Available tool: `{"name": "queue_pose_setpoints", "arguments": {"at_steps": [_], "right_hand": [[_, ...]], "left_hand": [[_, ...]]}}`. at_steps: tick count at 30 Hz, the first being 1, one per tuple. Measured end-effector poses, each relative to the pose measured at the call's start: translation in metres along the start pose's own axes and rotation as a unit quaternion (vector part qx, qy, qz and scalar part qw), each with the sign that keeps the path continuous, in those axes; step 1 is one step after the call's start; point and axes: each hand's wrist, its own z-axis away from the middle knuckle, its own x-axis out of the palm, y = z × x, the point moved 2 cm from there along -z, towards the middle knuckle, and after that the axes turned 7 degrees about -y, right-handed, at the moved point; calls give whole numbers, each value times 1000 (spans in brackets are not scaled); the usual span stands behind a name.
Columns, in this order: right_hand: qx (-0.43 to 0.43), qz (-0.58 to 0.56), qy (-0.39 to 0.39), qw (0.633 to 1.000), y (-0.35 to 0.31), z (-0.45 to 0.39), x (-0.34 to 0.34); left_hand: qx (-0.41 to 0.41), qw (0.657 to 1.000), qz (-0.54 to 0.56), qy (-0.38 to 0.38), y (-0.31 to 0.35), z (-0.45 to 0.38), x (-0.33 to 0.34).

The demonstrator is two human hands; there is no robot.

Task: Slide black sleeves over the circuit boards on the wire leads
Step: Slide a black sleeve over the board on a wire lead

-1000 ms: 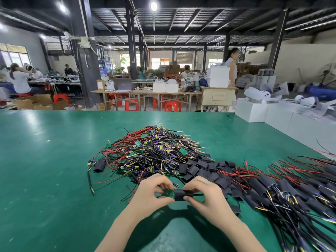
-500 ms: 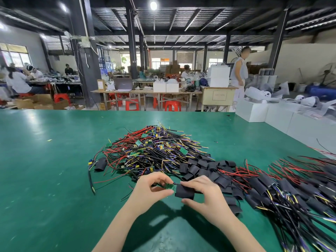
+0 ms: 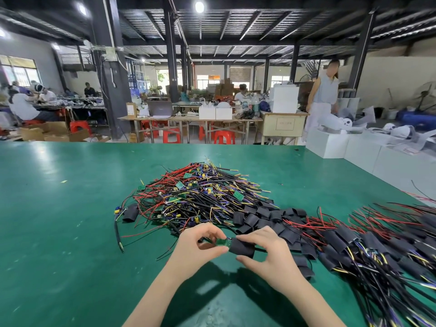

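My left hand [image 3: 199, 250] pinches a small green circuit board [image 3: 222, 242] on its wire leads. My right hand [image 3: 266, 253] pinches a black sleeve [image 3: 241, 247] whose open end meets the board's right edge; part of the board still shows green. Both hands hover just above the green table [image 3: 59, 232], close to its near edge. Behind them lies a pile of bare boards with red, black and yellow leads [image 3: 200, 194]. Loose black sleeves [image 3: 264, 217] lie in a heap just right of that pile.
A bundle of sleeved leads [image 3: 377, 249] spreads over the table's right side. One stray sleeve [image 3: 130, 213] lies left of the pile. White boxes [image 3: 368, 152] stand off the table's right edge. People work at benches far behind; one person stands at the back right.
The sleeve has moved left toward the board in my left hand, and both hands shifted slightly. The person at the back right has walked further right.
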Motion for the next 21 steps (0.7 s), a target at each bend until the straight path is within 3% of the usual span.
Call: {"name": "queue_pose_setpoints", "arguments": {"at_steps": [10,21], "right_hand": [[-107,163,46,980,-8,-1,2],[-56,108,-3,993,-9,1,-1]], "left_hand": [[-24,999,11,-23,-3,-1,-3],[-23,997,69,-6,-2,1,2]]}}
